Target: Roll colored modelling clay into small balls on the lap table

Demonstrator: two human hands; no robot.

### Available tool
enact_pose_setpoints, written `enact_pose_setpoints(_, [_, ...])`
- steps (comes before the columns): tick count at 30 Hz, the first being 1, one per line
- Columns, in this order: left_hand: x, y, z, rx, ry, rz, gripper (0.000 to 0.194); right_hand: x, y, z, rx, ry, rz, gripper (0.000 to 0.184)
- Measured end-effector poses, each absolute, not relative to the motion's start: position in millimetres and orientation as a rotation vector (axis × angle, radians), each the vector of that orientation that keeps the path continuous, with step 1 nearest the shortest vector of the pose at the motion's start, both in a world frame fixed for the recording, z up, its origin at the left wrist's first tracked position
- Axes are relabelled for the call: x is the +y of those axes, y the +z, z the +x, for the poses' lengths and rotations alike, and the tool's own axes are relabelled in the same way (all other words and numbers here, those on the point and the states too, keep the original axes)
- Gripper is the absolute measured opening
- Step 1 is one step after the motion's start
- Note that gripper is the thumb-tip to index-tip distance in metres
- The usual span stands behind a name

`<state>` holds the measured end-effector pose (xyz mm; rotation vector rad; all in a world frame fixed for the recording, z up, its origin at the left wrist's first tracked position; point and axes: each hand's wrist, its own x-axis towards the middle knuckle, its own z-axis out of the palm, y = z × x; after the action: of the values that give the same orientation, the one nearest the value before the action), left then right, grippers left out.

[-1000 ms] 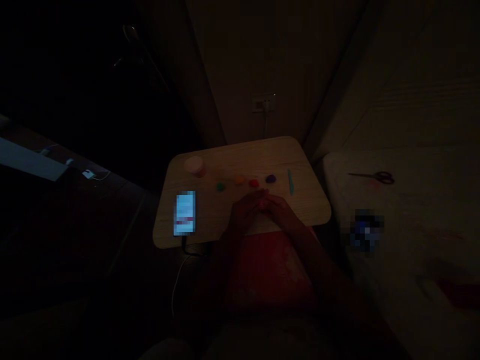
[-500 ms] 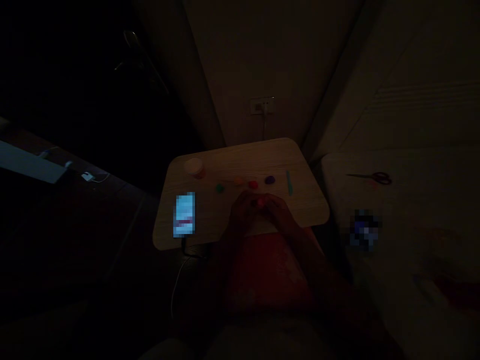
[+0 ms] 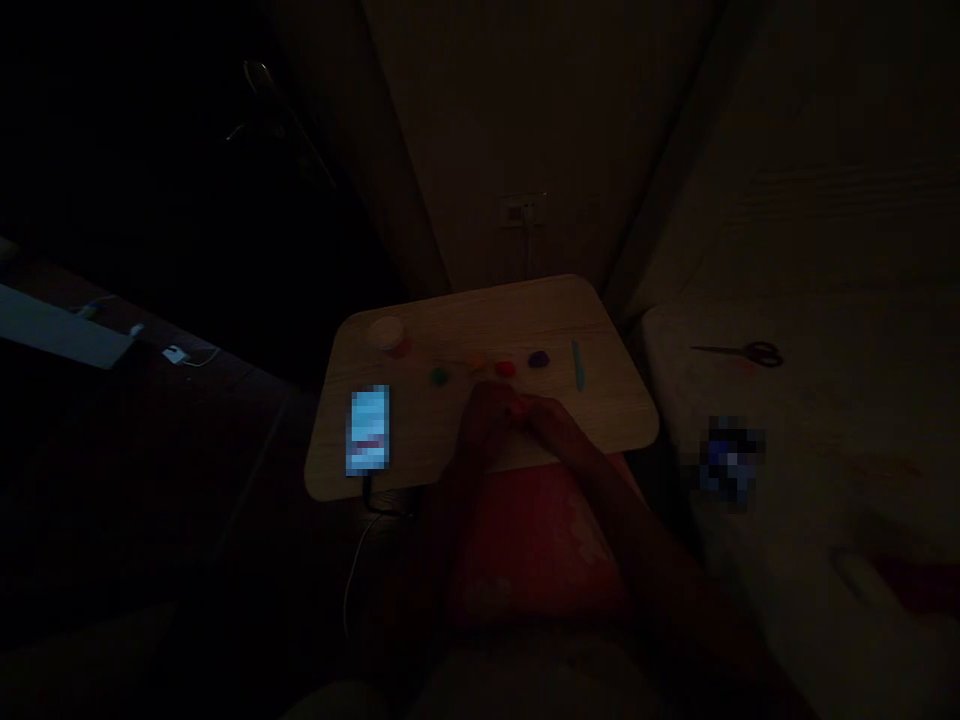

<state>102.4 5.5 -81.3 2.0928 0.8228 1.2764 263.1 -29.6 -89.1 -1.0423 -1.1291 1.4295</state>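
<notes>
The room is very dark. My left hand [image 3: 486, 420] and my right hand [image 3: 551, 422] meet over the near middle of a small wooden table [image 3: 600, 420], fingers curled together around a small reddish lump [image 3: 517, 406]. Just beyond my hands lies a row of small coloured lumps: green [image 3: 439, 375], orange [image 3: 475, 363], red [image 3: 505, 369] and purple [image 3: 538, 359]. A thin teal stick [image 3: 578, 364] lies to their right.
A lit phone [image 3: 368, 428] lies at the table's left front with a cable hanging down. A pink tub [image 3: 389, 334] stands at the back left. Scissors [image 3: 742, 352] lie on the pale surface at right. A wall socket [image 3: 519, 210] is behind the table.
My hands have stayed together at the same spot, with the fingers curling more tightly over the reddish lump. The picture has grown slightly darker.
</notes>
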Motion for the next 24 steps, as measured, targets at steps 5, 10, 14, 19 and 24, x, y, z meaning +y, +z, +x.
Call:
enact_pose_setpoints(5, [6,-81,103,0.784,1.301,2.051,0.026,-25,-90,275,-1.145,1.500,-0.925,0.062])
enact_pose_setpoints(10, [5,-79,102,0.753,1.271,2.110,0.023,-23,-92,276,-1.156,1.480,-0.894,0.056])
enact_pose_setpoints(14, [5,-80,102,0.767,1.229,2.176,0.028,-26,-91,273,-1.145,1.404,-0.930,0.055])
enact_pose_setpoints(19, [5,-80,100,0.809,1.252,2.187,0.027,-28,-86,273,-1.171,1.361,-0.944,0.047])
enact_pose_setpoints(24, [3,-77,101,0.788,1.246,2.217,0.025,-30,-86,271,-1.175,1.315,-1.032,0.049])
